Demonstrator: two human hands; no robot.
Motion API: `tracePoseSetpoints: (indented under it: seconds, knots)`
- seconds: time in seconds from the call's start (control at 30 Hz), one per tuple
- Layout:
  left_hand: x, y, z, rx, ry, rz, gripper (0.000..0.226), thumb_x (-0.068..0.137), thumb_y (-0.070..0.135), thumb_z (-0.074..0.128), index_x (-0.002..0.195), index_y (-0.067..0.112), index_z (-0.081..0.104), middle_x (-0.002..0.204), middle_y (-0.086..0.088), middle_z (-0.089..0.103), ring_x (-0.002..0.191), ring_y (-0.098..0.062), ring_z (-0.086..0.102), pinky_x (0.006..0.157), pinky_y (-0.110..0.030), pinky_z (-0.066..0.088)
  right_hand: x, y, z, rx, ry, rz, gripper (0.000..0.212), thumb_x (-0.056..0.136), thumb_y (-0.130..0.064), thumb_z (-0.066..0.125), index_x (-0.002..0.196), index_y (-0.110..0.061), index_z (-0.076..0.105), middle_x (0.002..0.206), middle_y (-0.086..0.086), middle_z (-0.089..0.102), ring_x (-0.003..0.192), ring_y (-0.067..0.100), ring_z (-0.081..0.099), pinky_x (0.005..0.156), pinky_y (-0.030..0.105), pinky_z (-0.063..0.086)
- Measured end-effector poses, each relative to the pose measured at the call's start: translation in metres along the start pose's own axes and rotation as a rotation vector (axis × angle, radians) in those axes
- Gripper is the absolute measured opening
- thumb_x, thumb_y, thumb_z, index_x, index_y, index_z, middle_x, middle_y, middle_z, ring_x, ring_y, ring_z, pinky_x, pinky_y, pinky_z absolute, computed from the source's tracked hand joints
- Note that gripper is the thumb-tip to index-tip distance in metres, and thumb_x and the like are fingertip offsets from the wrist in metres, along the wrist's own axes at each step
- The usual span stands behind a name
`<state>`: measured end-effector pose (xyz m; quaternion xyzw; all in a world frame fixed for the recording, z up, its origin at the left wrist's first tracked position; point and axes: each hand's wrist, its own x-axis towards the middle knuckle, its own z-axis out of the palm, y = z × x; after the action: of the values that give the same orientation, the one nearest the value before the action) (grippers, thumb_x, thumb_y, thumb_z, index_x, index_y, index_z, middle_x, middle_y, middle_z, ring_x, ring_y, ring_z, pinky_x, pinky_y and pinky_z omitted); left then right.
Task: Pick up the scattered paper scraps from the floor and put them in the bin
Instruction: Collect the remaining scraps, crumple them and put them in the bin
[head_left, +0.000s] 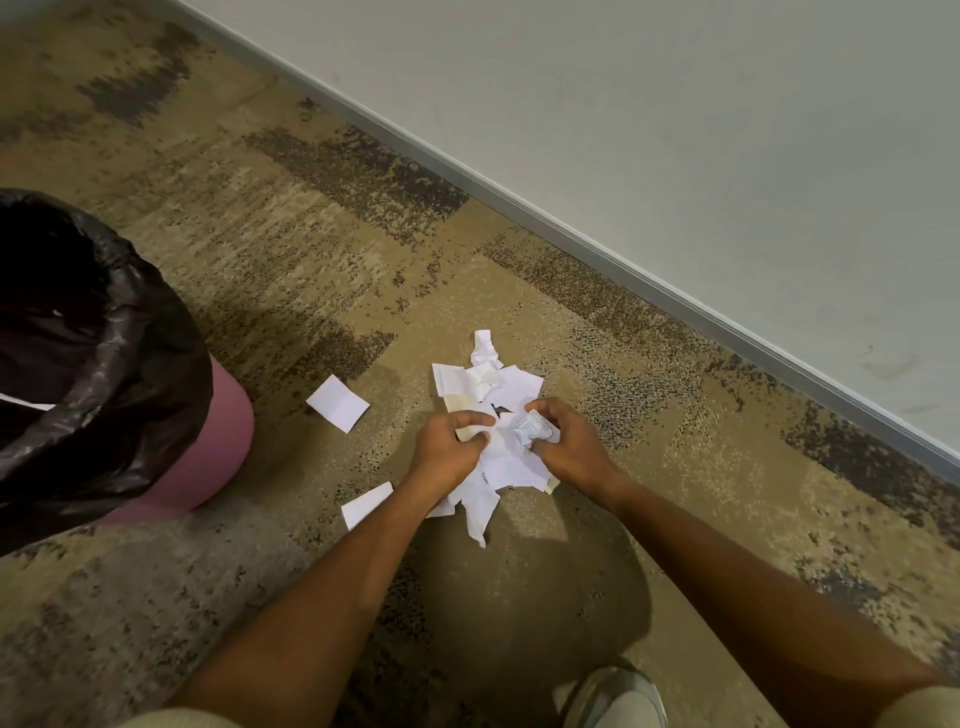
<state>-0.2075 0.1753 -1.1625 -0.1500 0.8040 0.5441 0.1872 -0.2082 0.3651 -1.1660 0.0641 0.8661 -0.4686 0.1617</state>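
Note:
A heap of white paper scraps lies on the carpet in the middle of the view. My left hand pinches scraps at the heap's near left side. My right hand grips a crumpled printed scrap at the heap's near right. Two loose white scraps lie apart from the heap: a square one to the left and a narrower one by my left forearm. The pink bin with a black liner stands at the left, open at the top.
A grey wall with a metal skirting strip runs diagonally behind the heap. My shoe rests on the carpet at the bottom. Patterned tan and dark carpet lies between bin and wall.

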Motion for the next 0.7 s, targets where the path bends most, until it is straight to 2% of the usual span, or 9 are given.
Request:
tracePoseSetpoints:
  seconds: [0.1, 0.17, 0.27, 0.4, 0.47, 0.57, 0.7]
  knots:
    - [0.0, -0.001, -0.003, 0.039, 0.049, 0.022, 0.02, 0.092, 0.01, 0.069, 0.101, 0.023, 0.08, 0.118, 0.007, 0.071, 0.104, -0.01, 0.06, 0.075, -0.016, 0.045, 0.0, -0.003, -0.002, -0.012, -0.035, 0.036, 0.044, 0.081, -0.002, 0.071, 0.121, -0.017, 0.061, 0.113, 0.003, 0.065, 0.102, 0.017, 0.061, 0.074, 0.019, 0.046]
    - [0.001, -0.002, -0.005, 0.053, 0.057, 0.04, 0.02, 0.091, 0.009, 0.069, 0.099, 0.025, 0.08, 0.119, 0.008, 0.073, 0.108, -0.013, 0.062, 0.084, -0.019, 0.045, 0.0, -0.004, -0.003, -0.05, -0.065, 0.05, 0.045, 0.081, -0.004, 0.073, 0.122, -0.015, 0.058, 0.113, 0.005, 0.064, 0.102, 0.019, 0.061, 0.074, 0.019, 0.046]
    - [0.003, -0.002, -0.008, 0.051, 0.049, 0.089, 0.026, 0.09, 0.007, 0.069, 0.103, 0.028, 0.077, 0.124, 0.007, 0.07, 0.117, -0.017, 0.06, 0.093, -0.025, 0.047, 0.002, -0.002, -0.002, -0.106, -0.072, 0.048, 0.056, 0.08, -0.018, 0.081, 0.127, -0.012, 0.052, 0.118, 0.005, 0.06, 0.106, 0.018, 0.058, 0.073, 0.024, 0.045]
    - [0.003, 0.001, -0.011, 0.124, 0.053, 0.17, 0.038, 0.089, 0.007, 0.067, 0.114, 0.035, 0.07, 0.126, 0.008, 0.067, 0.118, -0.018, 0.059, 0.095, -0.03, 0.051, 0.003, -0.001, 0.002, -0.15, -0.038, 0.068, 0.072, 0.072, -0.035, 0.089, 0.128, -0.012, 0.05, 0.123, 0.004, 0.06, 0.11, 0.02, 0.058, 0.085, 0.033, 0.05]
    - [0.001, 0.003, -0.012, 0.136, 0.034, 0.206, 0.043, 0.09, 0.006, 0.065, 0.121, 0.037, 0.066, 0.134, 0.007, 0.064, 0.124, -0.019, 0.058, 0.093, -0.024, 0.046, 0.003, -0.001, 0.005, -0.184, -0.021, 0.073, 0.075, 0.07, -0.035, 0.09, 0.129, -0.013, 0.05, 0.126, 0.005, 0.06, 0.113, 0.022, 0.059, 0.091, 0.036, 0.053]
    - [-0.003, 0.008, -0.014, 0.164, 0.012, 0.232, 0.056, 0.093, 0.006, 0.063, 0.137, 0.04, 0.056, 0.142, 0.005, 0.06, 0.126, -0.021, 0.056, 0.088, -0.02, 0.04, 0.003, -0.003, 0.009, -0.165, -0.005, 0.086, 0.069, 0.073, -0.027, 0.088, 0.129, -0.013, 0.05, 0.125, 0.002, 0.059, 0.112, 0.018, 0.057, 0.09, 0.029, 0.048]
    - [-0.007, 0.013, -0.017, 0.173, -0.013, 0.251, 0.081, 0.093, 0.005, 0.061, 0.154, 0.046, 0.029, 0.144, -0.001, 0.057, 0.125, -0.028, 0.057, 0.089, -0.025, 0.042, 0.003, -0.005, 0.009, -0.109, -0.021, 0.084, 0.049, 0.077, -0.02, 0.084, 0.12, -0.012, 0.062, 0.108, -0.001, 0.066, 0.099, 0.018, 0.062, 0.083, 0.03, 0.049]
